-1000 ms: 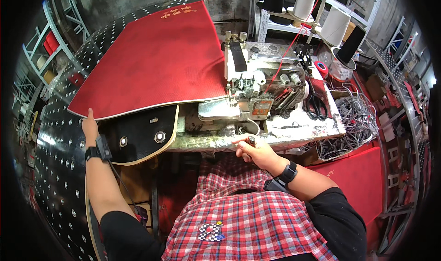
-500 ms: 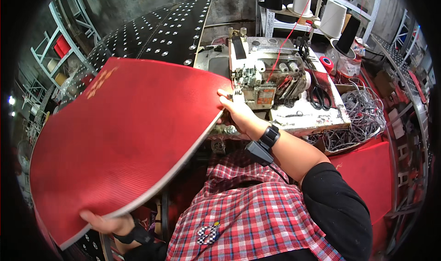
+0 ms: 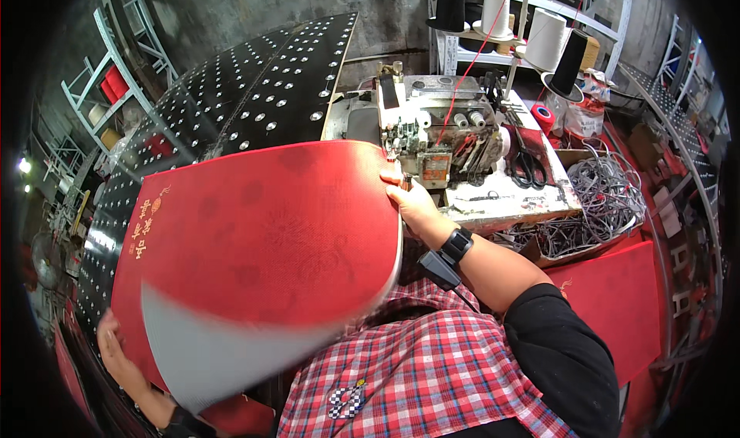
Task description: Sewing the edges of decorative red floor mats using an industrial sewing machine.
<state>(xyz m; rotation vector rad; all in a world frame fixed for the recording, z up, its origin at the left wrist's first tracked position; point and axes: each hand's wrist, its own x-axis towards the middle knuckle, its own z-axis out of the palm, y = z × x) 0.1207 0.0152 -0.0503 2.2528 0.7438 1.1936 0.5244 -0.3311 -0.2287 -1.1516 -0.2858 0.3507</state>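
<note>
A large red mat (image 3: 254, 230) with gold lettering near its left edge lies across the front of the overlock sewing machine (image 3: 447, 129). Its near part curls over and shows a grey underside (image 3: 208, 345). My right hand (image 3: 416, 208) pinches the mat's right edge close beside the machine's needle area. At the mat's left edge is my left hand (image 3: 117, 349), fingers stretched out and holding nothing; whether its fingertips touch the mat I cannot tell. Red thread runs down into the machine from above.
Black scissors (image 3: 529, 168) and a red thread spool (image 3: 543, 117) rest on the machine table. A box of tangled grey trimmings (image 3: 605, 191) stands to the right. Behind are thread cones (image 3: 497, 12) and a studded black table (image 3: 270, 91). Another red mat (image 3: 609, 307) lies at lower right.
My left hand has let go of the mat's near left corner and moved up and left. The mat has swung round, its near edge now curling to show grey. My right hand still grips its edge.
</note>
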